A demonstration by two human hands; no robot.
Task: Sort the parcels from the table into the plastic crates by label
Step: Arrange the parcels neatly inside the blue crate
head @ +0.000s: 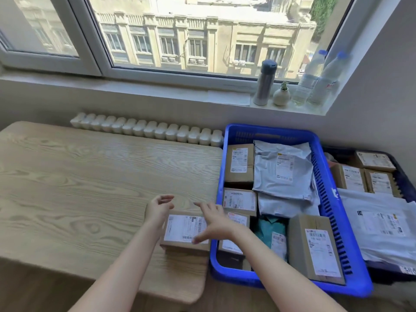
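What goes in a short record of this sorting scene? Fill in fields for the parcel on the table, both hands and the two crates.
Parcel on table: one labelled cardboard box, near the table's right edge
Left hand: open, at the box's far left corner
Right hand: open, fingers spread over the box's right side
Blue crate: beside the table, holding boxes and grey bags
Dark crate: right of the blue one, holding parcels

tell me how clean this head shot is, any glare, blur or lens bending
Head view: soft daylight from the window lights the table evenly, with no hard glare. The wide lens bows the window frame and the table edge. The water bottles at the far right look smeared. The right hand is slightly soft, and the label print on the box is too blurred to read.
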